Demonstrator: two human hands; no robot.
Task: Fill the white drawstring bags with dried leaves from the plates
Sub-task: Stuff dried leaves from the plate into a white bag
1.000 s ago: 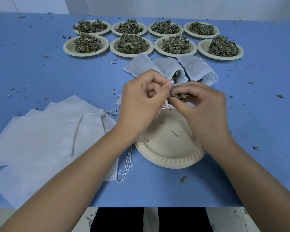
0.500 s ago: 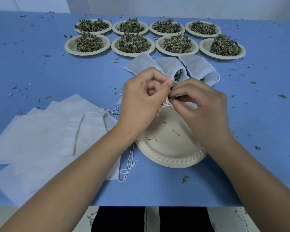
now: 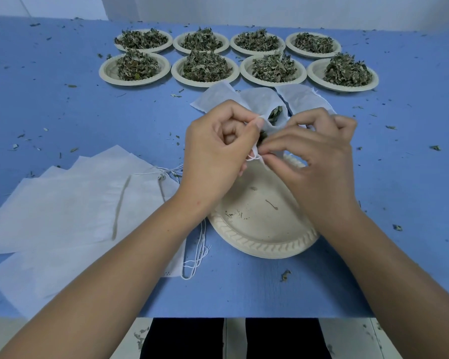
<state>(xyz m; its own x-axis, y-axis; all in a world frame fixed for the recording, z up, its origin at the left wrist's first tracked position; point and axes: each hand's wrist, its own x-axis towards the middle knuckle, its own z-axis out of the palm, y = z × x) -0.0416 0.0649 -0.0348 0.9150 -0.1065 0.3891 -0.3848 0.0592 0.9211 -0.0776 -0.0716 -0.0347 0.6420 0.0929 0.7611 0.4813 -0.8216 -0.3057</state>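
Head view: my left hand [image 3: 218, 151] pinches bag [image 3: 259, 104] rim, my right hand [image 3: 314, 156] pinches bag mouth near string [image 3: 252, 158], both above plate [image 3: 265, 244] holding few crumbs; leaves [image 3: 275, 114] visible inside bag.

The left hand [image 3: 218, 154] and right hand [image 3: 319, 164] are bare; the forearms [image 3: 130, 255] are uncovered; black trousers [image 3: 187, 338] clothe the legs.

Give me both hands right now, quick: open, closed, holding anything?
Left hand: closed, pinching the top edge of the bag at its mouth.
Right hand: closed, pinching the lower edge of the same bag's mouth.
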